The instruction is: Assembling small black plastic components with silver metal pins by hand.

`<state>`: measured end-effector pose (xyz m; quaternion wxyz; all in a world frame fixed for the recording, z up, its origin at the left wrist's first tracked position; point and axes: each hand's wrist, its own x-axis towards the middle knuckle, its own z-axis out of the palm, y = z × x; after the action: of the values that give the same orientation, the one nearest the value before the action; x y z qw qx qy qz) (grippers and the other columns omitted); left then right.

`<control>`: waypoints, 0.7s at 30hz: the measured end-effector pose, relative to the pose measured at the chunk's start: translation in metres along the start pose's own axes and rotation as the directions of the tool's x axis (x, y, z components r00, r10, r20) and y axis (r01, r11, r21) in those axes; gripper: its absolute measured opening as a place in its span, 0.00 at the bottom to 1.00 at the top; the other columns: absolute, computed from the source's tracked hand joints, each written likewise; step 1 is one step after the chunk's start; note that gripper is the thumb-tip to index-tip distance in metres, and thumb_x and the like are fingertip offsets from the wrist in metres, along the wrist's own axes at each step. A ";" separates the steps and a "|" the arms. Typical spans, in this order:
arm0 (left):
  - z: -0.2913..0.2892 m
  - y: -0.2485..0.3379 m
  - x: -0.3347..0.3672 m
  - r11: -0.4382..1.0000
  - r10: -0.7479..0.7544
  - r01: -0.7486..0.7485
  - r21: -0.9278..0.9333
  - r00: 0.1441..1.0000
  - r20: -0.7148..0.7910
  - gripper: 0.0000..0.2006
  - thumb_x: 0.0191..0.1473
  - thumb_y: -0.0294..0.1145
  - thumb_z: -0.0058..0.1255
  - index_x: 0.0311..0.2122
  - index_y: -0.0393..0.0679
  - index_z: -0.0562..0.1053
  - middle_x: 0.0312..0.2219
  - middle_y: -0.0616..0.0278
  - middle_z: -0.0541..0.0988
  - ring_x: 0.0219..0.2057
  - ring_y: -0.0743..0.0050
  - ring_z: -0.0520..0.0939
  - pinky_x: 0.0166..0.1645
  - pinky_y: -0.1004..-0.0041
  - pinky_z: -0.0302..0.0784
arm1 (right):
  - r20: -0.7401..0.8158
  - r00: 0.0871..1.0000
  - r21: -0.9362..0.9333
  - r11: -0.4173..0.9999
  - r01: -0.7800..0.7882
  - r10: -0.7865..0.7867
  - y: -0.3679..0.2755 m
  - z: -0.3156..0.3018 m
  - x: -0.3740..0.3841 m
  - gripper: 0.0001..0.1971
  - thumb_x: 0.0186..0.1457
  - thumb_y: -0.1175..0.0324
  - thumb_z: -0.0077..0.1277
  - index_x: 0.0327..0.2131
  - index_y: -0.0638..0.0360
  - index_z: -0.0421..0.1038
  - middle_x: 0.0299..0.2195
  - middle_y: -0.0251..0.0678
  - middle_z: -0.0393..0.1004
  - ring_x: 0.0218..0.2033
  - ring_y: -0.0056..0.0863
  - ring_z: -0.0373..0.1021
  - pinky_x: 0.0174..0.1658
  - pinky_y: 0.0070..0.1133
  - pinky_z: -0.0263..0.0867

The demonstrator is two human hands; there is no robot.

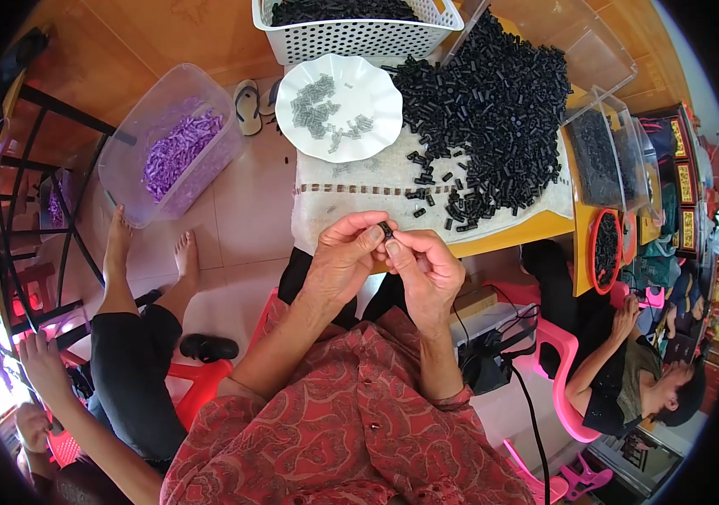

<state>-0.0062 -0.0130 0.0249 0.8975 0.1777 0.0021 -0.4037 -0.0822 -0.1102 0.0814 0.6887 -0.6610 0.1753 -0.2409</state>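
- My red patterned shirt (351, 429) is closest, under my two arms.
- My left hand (341, 257) pinches a small black cylinder (387, 231) with the thumb and a finger. I cannot tell if anything else is tucked in there.
- My right hand (427, 273) pinches the same cylinder from the other side, so both hands grip it between the tips. If one side goes loose or pushes crooked, it could pop out and drop on my lap or the floor.
- The cylinder is up in front of me, by the near edge of the white cloth (313, 206).
- Some loose black cylinders (462, 225) lie near that edge, to the right of my hands. A bump from my right wrist could roll one off the yellow table (536, 229).
- Behind them is a big pile of black cylinders (494, 109). If I poke it low down, it might slide.
- Left of the pile is a white wavy plate (389, 122) with tiny clear pieces (313, 105) on it. The plate seems to stick out past the cloth's left side, so a knock could tip it. Clear on white is hard to see, so I could lose some.
- Past the plate is a white basket with holes (359, 42), with more black cylinders inside. A shove on it could push the plate.
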 end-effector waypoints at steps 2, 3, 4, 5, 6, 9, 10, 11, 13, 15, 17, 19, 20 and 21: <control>0.000 0.000 0.000 1.000 0.020 -0.020 0.006 1.000 0.007 0.11 0.57 0.22 0.48 0.45 0.39 0.74 0.38 0.56 0.78 0.31 0.77 0.77 0.40 0.74 0.78 | -0.004 1.000 -0.031 0.999 0.021 -0.021 0.000 0.001 0.000 0.06 0.54 0.82 0.52 0.36 0.71 0.72 0.32 0.38 0.74 0.31 0.20 0.73 0.34 0.14 0.70; 0.000 0.000 0.000 0.999 0.031 -0.031 0.017 1.000 0.004 0.11 0.57 0.21 0.48 0.45 0.39 0.74 0.38 0.56 0.79 0.31 0.77 0.77 0.40 0.74 0.77 | -0.004 1.000 -0.030 0.999 0.021 -0.022 0.000 0.001 0.001 0.06 0.54 0.83 0.52 0.36 0.71 0.72 0.33 0.38 0.74 0.31 0.20 0.73 0.34 0.14 0.70; -0.001 0.000 0.000 0.999 0.042 -0.043 0.028 0.999 0.002 0.11 0.57 0.21 0.48 0.45 0.38 0.74 0.38 0.56 0.79 0.32 0.77 0.77 0.41 0.75 0.77 | -0.004 1.000 -0.030 0.999 0.022 -0.022 0.000 0.001 0.001 0.06 0.54 0.83 0.52 0.36 0.71 0.72 0.33 0.38 0.74 0.31 0.20 0.74 0.34 0.14 0.71; 0.000 0.001 0.000 0.999 0.042 -0.042 0.027 0.999 0.002 0.11 0.57 0.21 0.48 0.45 0.38 0.74 0.38 0.56 0.79 0.32 0.77 0.77 0.41 0.75 0.77 | -0.004 1.000 -0.031 0.999 0.022 -0.022 0.001 0.001 0.002 0.06 0.54 0.83 0.52 0.36 0.71 0.72 0.33 0.38 0.74 0.31 0.20 0.74 0.34 0.14 0.71; 0.000 0.002 0.000 0.998 0.036 -0.037 0.044 0.999 0.004 0.10 0.57 0.21 0.48 0.45 0.39 0.75 0.37 0.56 0.79 0.32 0.77 0.77 0.40 0.75 0.77 | 0.010 1.000 0.007 1.000 0.008 -0.008 0.003 -0.001 0.002 0.06 0.53 0.83 0.53 0.36 0.71 0.72 0.33 0.38 0.74 0.31 0.20 0.74 0.34 0.14 0.70; 0.000 0.001 -0.001 0.999 0.006 -0.006 0.051 1.000 -0.001 0.10 0.57 0.22 0.48 0.45 0.39 0.75 0.37 0.56 0.79 0.33 0.77 0.77 0.40 0.76 0.76 | 0.038 0.999 -0.011 0.999 0.037 -0.036 0.007 -0.007 0.005 0.08 0.51 0.82 0.55 0.36 0.69 0.72 0.33 0.38 0.73 0.31 0.21 0.73 0.34 0.15 0.70; 0.000 0.000 0.000 0.999 -0.021 0.021 0.039 1.000 -0.008 0.10 0.57 0.22 0.48 0.45 0.39 0.75 0.37 0.56 0.79 0.33 0.77 0.77 0.40 0.76 0.75 | 0.052 0.996 -0.066 0.994 0.082 -0.078 0.007 -0.009 0.006 0.09 0.50 0.82 0.56 0.37 0.67 0.72 0.34 0.39 0.73 0.30 0.21 0.73 0.34 0.16 0.70; -0.001 0.000 -0.001 0.999 -0.022 0.022 0.038 1.000 -0.008 0.10 0.57 0.22 0.48 0.45 0.39 0.75 0.37 0.56 0.79 0.33 0.77 0.77 0.40 0.76 0.75 | 0.051 0.996 -0.067 0.994 0.081 -0.077 0.006 -0.009 0.006 0.09 0.50 0.82 0.56 0.37 0.67 0.72 0.34 0.39 0.73 0.30 0.21 0.73 0.34 0.16 0.70; -0.003 0.002 -0.001 0.999 -0.041 0.041 0.030 0.999 0.009 0.11 0.57 0.23 0.49 0.46 0.39 0.74 0.37 0.57 0.79 0.33 0.77 0.77 0.39 0.76 0.75 | 0.039 0.987 -0.272 0.949 0.162 -0.157 0.003 -0.008 0.009 0.15 0.47 0.81 0.58 0.40 0.64 0.72 0.35 0.39 0.73 0.31 0.22 0.72 0.35 0.17 0.69; 0.001 0.003 -0.001 0.997 -0.064 0.065 0.047 0.998 -0.026 0.12 0.57 0.23 0.49 0.47 0.39 0.73 0.37 0.57 0.79 0.33 0.77 0.77 0.39 0.76 0.75 | 0.059 0.982 -0.293 0.938 0.188 -0.178 -0.003 -0.005 0.014 0.17 0.46 0.81 0.58 0.42 0.63 0.72 0.36 0.39 0.73 0.33 0.24 0.71 0.36 0.18 0.69; 0.006 0.004 -0.001 0.994 -0.089 0.092 0.065 0.994 -0.058 0.14 0.57 0.23 0.49 0.49 0.39 0.72 0.37 0.58 0.79 0.33 0.77 0.77 0.39 0.75 0.76 | 0.077 0.977 -0.313 0.925 0.215 -0.201 -0.004 -0.006 0.016 0.20 0.45 0.81 0.59 0.44 0.62 0.72 0.37 0.39 0.73 0.34 0.25 0.71 0.37 0.19 0.69; 0.008 0.007 0.001 0.996 -0.083 0.083 0.017 0.995 0.045 0.16 0.58 0.24 0.48 0.52 0.40 0.70 0.36 0.60 0.78 0.33 0.78 0.77 0.39 0.74 0.77 | 0.166 0.965 -0.305 0.920 0.247 -0.205 -0.001 -0.010 0.017 0.22 0.44 0.81 0.59 0.46 0.62 0.72 0.38 0.38 0.74 0.35 0.26 0.70 0.40 0.20 0.68; 0.008 0.007 0.001 0.996 -0.084 0.084 0.017 0.995 0.045 0.16 0.58 0.24 0.48 0.52 0.40 0.70 0.36 0.60 0.78 0.33 0.78 0.77 0.39 0.74 0.77 | 0.165 0.965 -0.305 0.920 0.247 -0.204 -0.002 -0.010 0.018 0.22 0.44 0.81 0.59 0.46 0.62 0.72 0.38 0.38 0.74 0.35 0.26 0.70 0.40 0.20 0.68; 0.008 0.008 0.002 0.996 -0.078 0.077 0.045 0.997 0.027 0.17 0.58 0.24 0.48 0.53 0.40 0.69 0.36 0.60 0.78 0.33 0.78 0.77 0.40 0.73 0.77 | 0.180 0.964 -0.311 0.919 0.242 -0.193 -0.003 -0.011 0.018 0.21 0.44 0.81 0.59 0.45 0.62 0.72 0.37 0.38 0.74 0.35 0.26 0.70 0.40 0.20 0.68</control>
<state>-0.0008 -0.0124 0.0349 0.8769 0.1916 -0.0127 -0.4406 -0.0736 -0.1292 0.0848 0.5479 -0.7983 0.0875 -0.2342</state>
